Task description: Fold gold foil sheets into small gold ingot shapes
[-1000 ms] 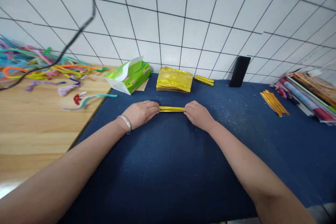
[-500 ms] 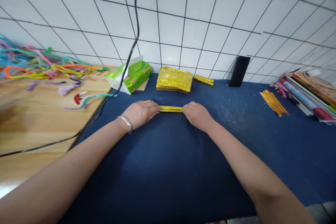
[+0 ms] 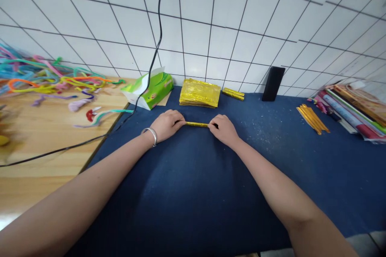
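Note:
A narrow folded strip of gold foil paper [image 3: 197,124] lies on the dark blue cloth [image 3: 196,192] in front of me. My left hand [image 3: 167,124], with a silver bangle on its wrist, presses down on the strip's left end with curled fingers. My right hand [image 3: 223,129] pinches the strip's right end. Just behind the strip sits a stack of gold foil sheets [image 3: 200,92], with two finished gold strips [image 3: 233,93] to its right.
A green tissue pack [image 3: 149,88] lies at the back left. Coloured pipe cleaners [image 3: 48,80] sprawl over the wooden table [image 3: 45,144], crossed by a black cable [image 3: 132,108]. A black phone [image 3: 273,83] leans on the tiled wall. More gold strips [image 3: 313,117] and rolled papers [image 3: 352,108] lie right.
The gold strip looks narrower now, and both hands have closed in a little on it. The black cable has swung from upper left to lie across the wooden table.

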Demonstrator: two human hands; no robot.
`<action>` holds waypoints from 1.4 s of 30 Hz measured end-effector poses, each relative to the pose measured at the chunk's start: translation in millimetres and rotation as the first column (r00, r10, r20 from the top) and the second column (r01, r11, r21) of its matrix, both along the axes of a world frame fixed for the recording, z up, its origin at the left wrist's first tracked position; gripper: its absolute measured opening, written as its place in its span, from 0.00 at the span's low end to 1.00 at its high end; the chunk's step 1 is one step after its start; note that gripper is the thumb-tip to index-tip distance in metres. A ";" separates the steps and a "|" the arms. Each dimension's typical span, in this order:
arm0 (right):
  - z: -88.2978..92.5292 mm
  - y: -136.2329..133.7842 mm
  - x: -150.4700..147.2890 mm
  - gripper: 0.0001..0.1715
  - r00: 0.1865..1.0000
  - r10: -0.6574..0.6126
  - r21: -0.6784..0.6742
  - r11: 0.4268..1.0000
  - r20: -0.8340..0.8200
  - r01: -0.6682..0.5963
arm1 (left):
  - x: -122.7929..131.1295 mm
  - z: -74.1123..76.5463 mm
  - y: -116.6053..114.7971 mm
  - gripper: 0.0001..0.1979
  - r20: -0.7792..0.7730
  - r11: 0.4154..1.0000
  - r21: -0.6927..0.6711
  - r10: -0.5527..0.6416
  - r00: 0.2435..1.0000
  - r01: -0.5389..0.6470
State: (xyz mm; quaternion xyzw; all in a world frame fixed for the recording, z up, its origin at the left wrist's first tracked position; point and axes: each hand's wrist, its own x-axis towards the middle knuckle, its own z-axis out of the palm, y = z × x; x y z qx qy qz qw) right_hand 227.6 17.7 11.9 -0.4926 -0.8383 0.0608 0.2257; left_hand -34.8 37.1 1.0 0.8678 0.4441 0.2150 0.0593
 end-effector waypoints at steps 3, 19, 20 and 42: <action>-1.2 1.6 -4.1 0.10 0.998 -0.061 -0.017 0.998 0.003 0.061 | 4.4 0.6 6.6 0.12 -0.007 0.997 -0.049 0.063 0.998 -0.063; 0.1 -3.6 -4.3 0.03 1.000 0.007 0.012 1.000 0.020 -0.007 | -0.7 -2.0 7.0 0.08 0.042 0.997 -0.075 -0.033 0.999 0.036; -0.3 -4.4 -4.3 0.03 1.000 0.021 0.024 0.999 0.019 -0.022 | -0.4 -1.8 5.1 0.07 0.046 0.997 -0.070 -0.042 0.998 0.045; 6.5 -28.9 -23.9 0.16 0.939 0.121 0.183 0.965 0.323 -0.187 | 50.2 17.8 -39.4 0.09 -0.323 0.951 0.243 -0.108 0.940 0.192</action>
